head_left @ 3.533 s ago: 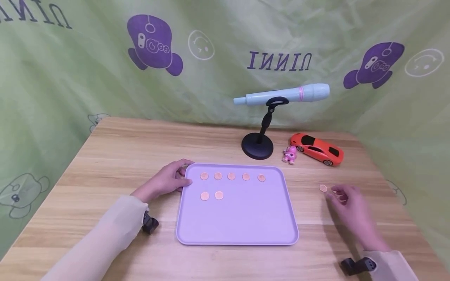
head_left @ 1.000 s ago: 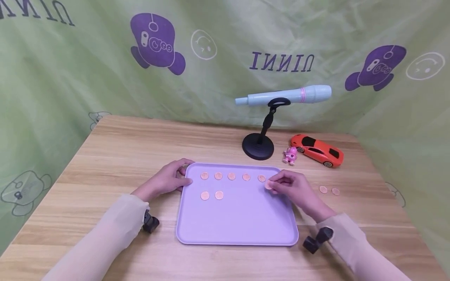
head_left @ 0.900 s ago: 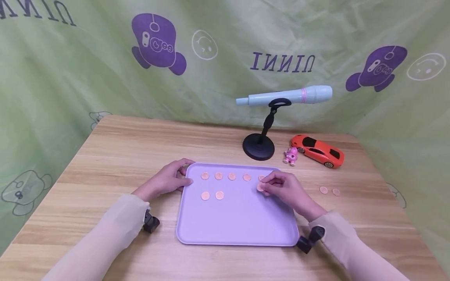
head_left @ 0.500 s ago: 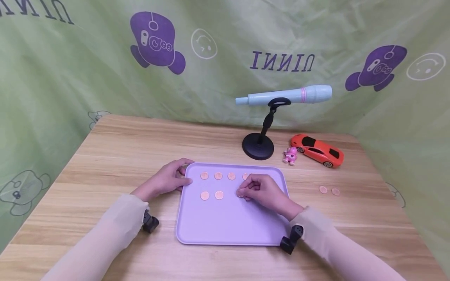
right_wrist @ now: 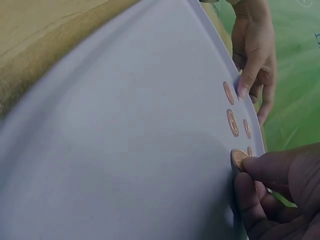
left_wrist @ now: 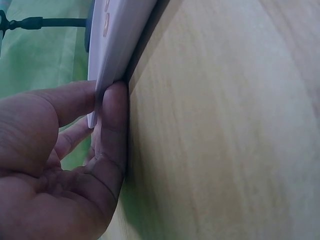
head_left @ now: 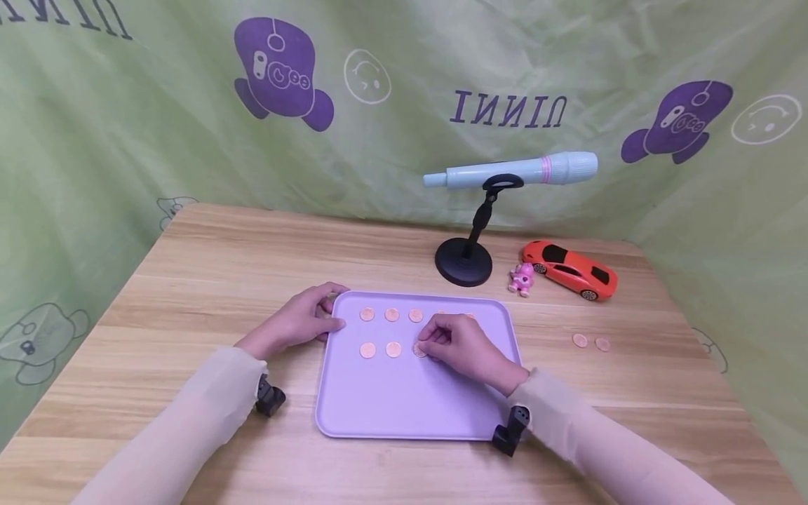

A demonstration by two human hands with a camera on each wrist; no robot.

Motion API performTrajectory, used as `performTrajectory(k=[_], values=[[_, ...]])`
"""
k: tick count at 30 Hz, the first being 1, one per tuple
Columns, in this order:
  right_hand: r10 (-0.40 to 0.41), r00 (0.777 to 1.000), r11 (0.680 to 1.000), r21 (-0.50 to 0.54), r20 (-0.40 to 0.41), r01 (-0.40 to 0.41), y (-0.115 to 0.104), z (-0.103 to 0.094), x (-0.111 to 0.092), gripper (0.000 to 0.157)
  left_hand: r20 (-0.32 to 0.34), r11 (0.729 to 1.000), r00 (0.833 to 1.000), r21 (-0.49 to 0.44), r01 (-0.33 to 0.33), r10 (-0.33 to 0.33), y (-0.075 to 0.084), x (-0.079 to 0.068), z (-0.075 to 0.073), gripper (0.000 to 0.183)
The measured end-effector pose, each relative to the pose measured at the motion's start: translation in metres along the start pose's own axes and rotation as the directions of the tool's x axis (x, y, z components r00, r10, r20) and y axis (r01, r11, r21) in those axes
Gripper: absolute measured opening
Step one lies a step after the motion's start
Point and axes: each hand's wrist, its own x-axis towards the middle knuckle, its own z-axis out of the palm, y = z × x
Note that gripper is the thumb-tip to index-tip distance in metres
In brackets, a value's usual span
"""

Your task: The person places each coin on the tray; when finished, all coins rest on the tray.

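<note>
A lilac tray (head_left: pixel 404 403) lies on the wooden table. My left hand (head_left: pixel 297 321) grips its far left corner; in the left wrist view the thumb (left_wrist: pixel 77 100) is on the rim and a finger is tucked beneath. With thumb and fingertips my right hand (head_left: pixel 463 348) pinches a copper coin (right_wrist: pixel 240 158) over the tray, its lower edge close to the surface. This coin lines up right of two coins in the second row, the nearest being a flat coin (head_left: pixel 393 349). Behind runs a back row of several coins (head_left: pixel 367 315), partly covered by the right hand.
Two more coins, one a left coin (head_left: pixel 579 340), lie on the table right of the tray. Behind stand a blue toy microphone (head_left: pixel 511 172) on a black stand (head_left: pixel 463 262), a pink figurine (head_left: pixel 521 279) and an orange toy car (head_left: pixel 570 270). A green curtain (head_left: pixel 404 63) hangs behind the table.
From the coins on the table at right, my right hand has carried one coin leftward over the tray to the second row. The left hand keeps its hold on the tray corner.
</note>
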Motion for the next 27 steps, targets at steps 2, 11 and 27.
performTrajectory(k=[2, 11, 27], values=[[0.004, 1.0, 1.0, -0.024, -0.001, -0.004, -0.0021, 0.0015, 0.0009, 0.004, -0.005, 1.0, 1.0, 0.005, 0.0, 0.0, -0.0002, 0.0, -0.001, 0.059], [0.022, 1.0, 0.995, -0.093, -0.005, -0.022, -0.0085, 0.0024, 0.0018, 0.004, -0.008, 1.0, 1.0, 0.014, -0.014, 0.014, 0.0022, -0.0004, -0.0006, 0.058], [0.032, 0.999, 0.994, -0.109, 0.0, -0.032, -0.0078, 0.003, 0.0043, 0.004, -0.001, 0.999, 1.0, 0.021, -0.029, 0.029, -0.0026, 0.0021, -0.0013, 0.062]])
